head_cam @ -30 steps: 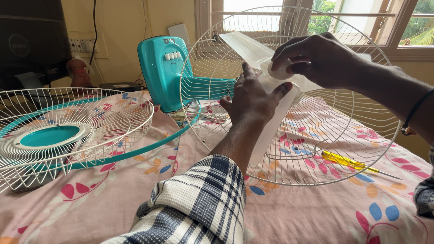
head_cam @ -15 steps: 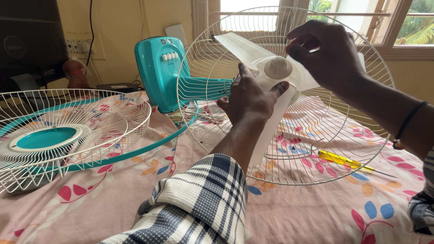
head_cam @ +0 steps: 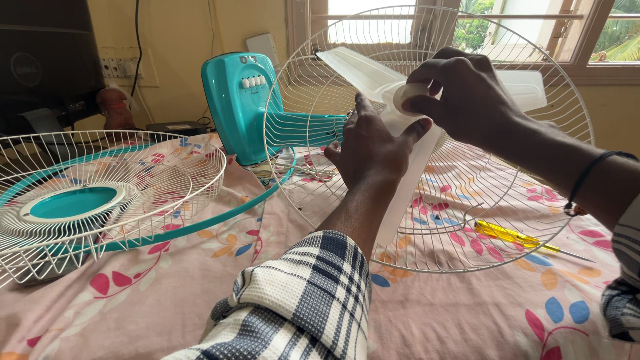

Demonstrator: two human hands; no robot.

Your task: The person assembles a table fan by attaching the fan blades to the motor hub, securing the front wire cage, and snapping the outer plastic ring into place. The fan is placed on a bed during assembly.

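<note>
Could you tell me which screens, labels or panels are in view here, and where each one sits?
Monitor: far left, back; dark rectangular screen, off.
Switch panel: on the wall beside it; pale, row of switches.
Fan base: teal body, small pale marking above white buttons.
No packages.

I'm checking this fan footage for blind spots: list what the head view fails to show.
- Hub cap: mostly covered by the right hand; its shape stays hidden.
- Fan blade centre and motor shaft: hidden behind the left hand.
- Screwdriver: seen only through the rear grille wires; tip type too small to tell.
- Front grille: cut off by the left edge.
</note>
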